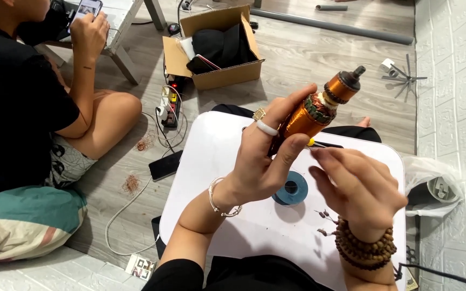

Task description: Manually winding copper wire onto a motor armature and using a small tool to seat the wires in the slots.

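My left hand [268, 153] grips a copper-wound motor armature [319, 108], held tilted up to the right above a small white table [217, 156]. Its copper commutator and black shaft tip point to the upper right. My right hand [354, 186] sits just below the armature with fingers curled around a thin tool with a yellow and black handle [319, 144] that touches the windings. A blue spool [291, 188] lies on the table under my hands. Small wire scraps [324, 218] lie near my right wrist.
A person in black sits on the floor at left, holding a phone [86, 8]. An open cardboard box [217, 46] stands behind the table. A power strip [169, 105], a phone [165, 164] and cables lie on the wooden floor. A white plastic bag [432, 186] sits at right.
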